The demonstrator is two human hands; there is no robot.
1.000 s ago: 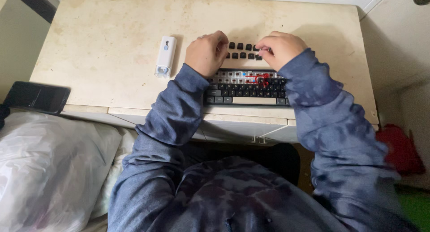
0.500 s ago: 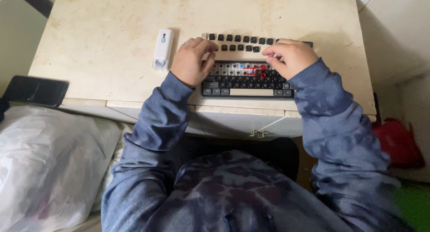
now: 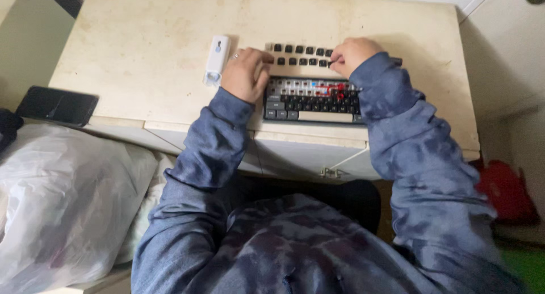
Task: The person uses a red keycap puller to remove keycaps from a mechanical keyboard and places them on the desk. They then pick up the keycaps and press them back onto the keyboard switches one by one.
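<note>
Pinching a loose keycap (image 3: 335, 62) near the desk's (image 3: 142, 55) far edge, the right hand (image 3: 352, 54) worked; left hand (image 3: 245, 74) rested curled, empty, on the keyboard (image 3: 312, 101), its top rows stripped, lower rows capped.

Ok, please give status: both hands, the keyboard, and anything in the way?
Left hand on dark keyboard left end. Right hand pinching among loose black keycaps. Red wire puller lies on keys. White oblong tool beside, clear.

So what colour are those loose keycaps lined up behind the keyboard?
The loose keycaps are black, in two rows on the cream desk; the head view shows them.
</note>
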